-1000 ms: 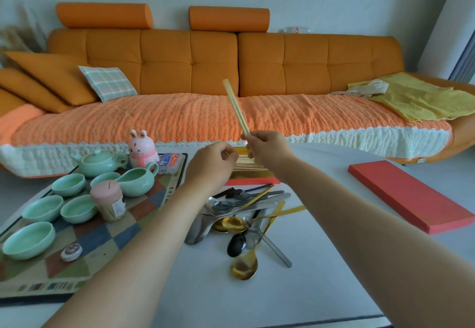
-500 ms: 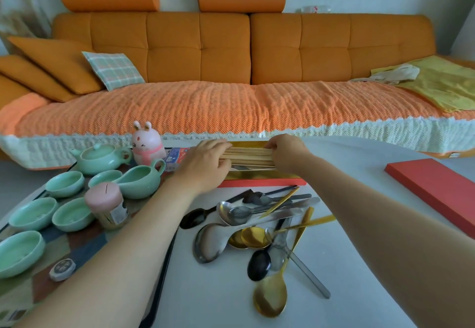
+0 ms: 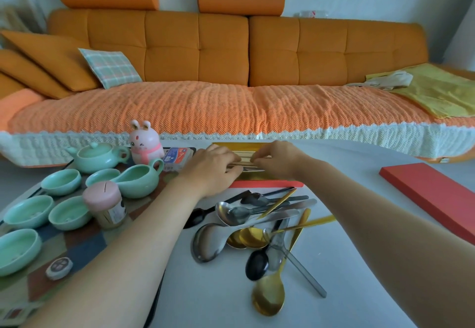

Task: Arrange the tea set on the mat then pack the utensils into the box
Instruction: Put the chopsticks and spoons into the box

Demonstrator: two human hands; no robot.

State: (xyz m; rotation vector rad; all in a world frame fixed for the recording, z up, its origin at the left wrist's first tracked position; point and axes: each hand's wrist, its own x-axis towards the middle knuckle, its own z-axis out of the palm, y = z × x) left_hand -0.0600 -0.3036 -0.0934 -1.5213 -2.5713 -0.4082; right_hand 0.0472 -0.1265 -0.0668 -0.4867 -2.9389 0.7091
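Observation:
A red box [image 3: 259, 183] with a gold lining stands open at the table's far edge. Pale wooden chopsticks [image 3: 246, 160] lie lengthwise inside it. My left hand [image 3: 214, 167] lies over their left part with fingers stretched flat on them. My right hand [image 3: 276, 158] meets it from the right, fingertips bent down and pinching the sticks. A loose pile of silver, black and gold spoons and knives [image 3: 257, 222] sits just in front of the box. On the checkered mat [image 3: 77, 248] at left stand a green teapot [image 3: 96, 156], a pitcher [image 3: 138, 177] and several green cups [image 3: 28, 210].
The red box lid [image 3: 431, 194] lies on the table at right. A pink-lidded jar [image 3: 105, 204], a pink bunny figure [image 3: 145, 145], a card pack [image 3: 177, 156] and a small round disc [image 3: 59, 267] share the mat. An orange sofa [image 3: 231, 101] runs behind the table.
One second ago my right hand held a chopstick upright above the box. Both hands then lowered onto the chopsticks in the box and have since slid closer together.

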